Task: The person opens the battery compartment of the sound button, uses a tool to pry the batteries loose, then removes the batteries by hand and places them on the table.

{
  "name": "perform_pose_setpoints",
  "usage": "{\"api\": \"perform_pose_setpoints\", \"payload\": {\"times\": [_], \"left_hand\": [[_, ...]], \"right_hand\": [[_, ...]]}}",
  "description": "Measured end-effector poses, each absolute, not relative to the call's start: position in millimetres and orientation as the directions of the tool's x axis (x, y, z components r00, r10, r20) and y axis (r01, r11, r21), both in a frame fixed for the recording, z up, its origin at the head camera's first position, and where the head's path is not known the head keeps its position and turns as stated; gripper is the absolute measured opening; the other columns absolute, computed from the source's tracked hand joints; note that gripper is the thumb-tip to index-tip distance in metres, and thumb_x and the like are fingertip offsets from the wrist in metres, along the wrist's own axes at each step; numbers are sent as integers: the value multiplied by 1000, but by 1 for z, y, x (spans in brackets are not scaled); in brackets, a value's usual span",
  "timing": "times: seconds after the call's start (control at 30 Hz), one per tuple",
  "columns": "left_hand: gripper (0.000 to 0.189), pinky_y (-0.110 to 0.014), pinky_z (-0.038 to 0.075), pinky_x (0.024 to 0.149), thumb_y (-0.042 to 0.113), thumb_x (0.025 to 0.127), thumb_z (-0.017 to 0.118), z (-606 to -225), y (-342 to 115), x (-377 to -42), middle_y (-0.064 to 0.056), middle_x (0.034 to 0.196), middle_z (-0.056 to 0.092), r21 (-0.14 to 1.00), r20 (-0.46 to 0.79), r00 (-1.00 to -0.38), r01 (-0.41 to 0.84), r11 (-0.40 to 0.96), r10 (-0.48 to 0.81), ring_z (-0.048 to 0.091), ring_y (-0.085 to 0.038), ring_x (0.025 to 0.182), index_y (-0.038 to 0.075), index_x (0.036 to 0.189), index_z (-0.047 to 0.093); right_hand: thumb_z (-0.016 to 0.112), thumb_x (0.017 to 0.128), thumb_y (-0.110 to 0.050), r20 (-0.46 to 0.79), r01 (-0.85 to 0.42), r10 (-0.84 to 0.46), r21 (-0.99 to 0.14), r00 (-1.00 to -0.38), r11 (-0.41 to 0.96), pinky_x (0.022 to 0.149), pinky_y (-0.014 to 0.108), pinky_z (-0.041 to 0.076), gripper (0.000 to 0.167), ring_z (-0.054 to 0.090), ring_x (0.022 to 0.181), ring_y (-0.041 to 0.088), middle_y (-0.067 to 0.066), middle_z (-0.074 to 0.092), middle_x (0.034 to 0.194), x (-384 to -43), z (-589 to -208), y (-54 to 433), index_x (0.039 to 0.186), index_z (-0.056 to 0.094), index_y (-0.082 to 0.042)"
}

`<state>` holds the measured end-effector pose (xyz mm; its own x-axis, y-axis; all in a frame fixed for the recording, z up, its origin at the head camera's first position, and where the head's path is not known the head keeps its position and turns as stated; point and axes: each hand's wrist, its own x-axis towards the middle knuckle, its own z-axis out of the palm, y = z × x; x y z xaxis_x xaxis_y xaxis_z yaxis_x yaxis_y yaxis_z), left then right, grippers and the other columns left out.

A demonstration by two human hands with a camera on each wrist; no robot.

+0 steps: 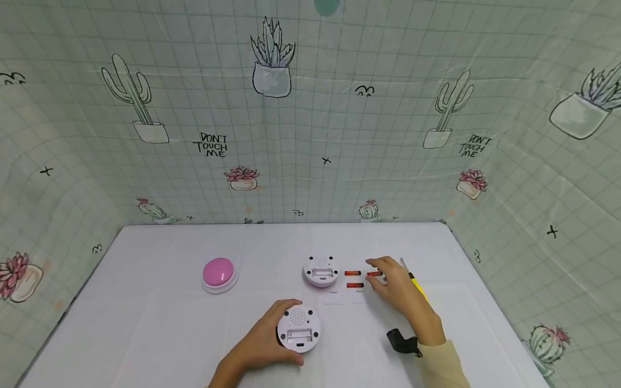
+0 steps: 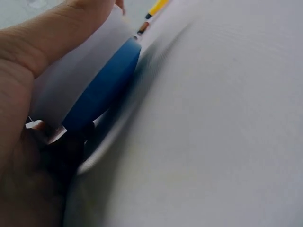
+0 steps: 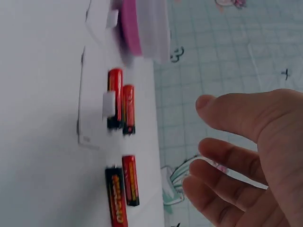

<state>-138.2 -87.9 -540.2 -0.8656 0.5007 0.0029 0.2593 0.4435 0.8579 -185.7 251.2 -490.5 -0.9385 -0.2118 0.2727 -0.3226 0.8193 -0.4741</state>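
My left hand (image 1: 269,335) grips a round sound button (image 1: 298,328) by its sides. Its white base faces up, showing speaker holes and an open battery compartment; its blue dome (image 2: 105,85) faces down in the left wrist view. My right hand (image 1: 399,285) hovers over the batteries with thumb and fingers parted, and nothing shows between them in the right wrist view. Several red-and-black batteries lie there, one battery (image 1: 352,273) left of the fingers and another battery (image 3: 131,179) in the right wrist view. Thin white covers (image 3: 94,104) lie beside them.
A second sound button (image 1: 322,270) lies upside down left of the batteries. Farther left, a pink-domed button (image 1: 219,274) stands upright. A yellow-handled screwdriver (image 1: 418,288) lies beyond the right hand. A black strap (image 1: 404,343) hangs at the right wrist.
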Motion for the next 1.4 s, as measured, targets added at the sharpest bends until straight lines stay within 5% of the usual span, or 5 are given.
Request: {"api": "perform_pose_setpoints", "payload": {"times": [0.27, 0.57, 0.83, 1.07, 1.4], "left_hand": [[122, -51, 40, 114, 50, 59, 98, -536, -85, -137, -4, 145, 42, 841, -54, -864, 231, 489, 501, 48, -25, 131, 18, 159, 36], [116, -43, 44, 109, 48, 54, 99, -529, -88, -132, -4, 141, 53, 784, 32, -912, 277, 556, 409, 49, -21, 124, 9, 150, 47], [117, -52, 44, 110, 37, 50, 101, -526, -96, -138, -13, 137, 60, 821, 34, -956, 193, 537, 292, 58, -28, 127, 1, 147, 47], [96, -24, 56, 76, 8, 67, 95, -527, -106, -148, -19, 113, 70, 932, -16, -986, 45, 360, 166, 71, -18, 85, -6, 147, 45], [76, -23, 58, 73, 5, 77, 89, -527, -114, -165, -22, 103, 75, 926, 24, -999, 13, 378, -23, 76, -25, 89, -7, 143, 52]], "right_hand": [[79, 88, -2, 393, -564, -407, -622, -825, 543, 74, 26, 60, 39, 69, 94, 29, 16, 70, 114, -149, -498, 206, 124, 67, 3], [81, 91, -26, 186, -464, -535, -764, -824, 449, 88, 28, 58, 65, 64, 111, 20, 12, 60, 138, -128, -517, 164, 143, 52, 1], [84, 88, -20, 182, -439, -539, -805, -823, 399, 86, 25, 58, 82, 63, 106, 12, 14, 60, 135, -139, -525, 135, 150, 40, 11], [86, 84, -12, 169, -371, -442, -828, -881, 421, 96, 32, 56, 82, 65, 117, 30, 23, 58, 138, -157, -526, 112, 148, 41, 13], [83, 84, -4, 176, -347, -357, -791, -917, 503, 110, 45, 46, 80, 56, 133, 35, 27, 55, 145, -191, -523, 76, 148, 40, 15]]}}
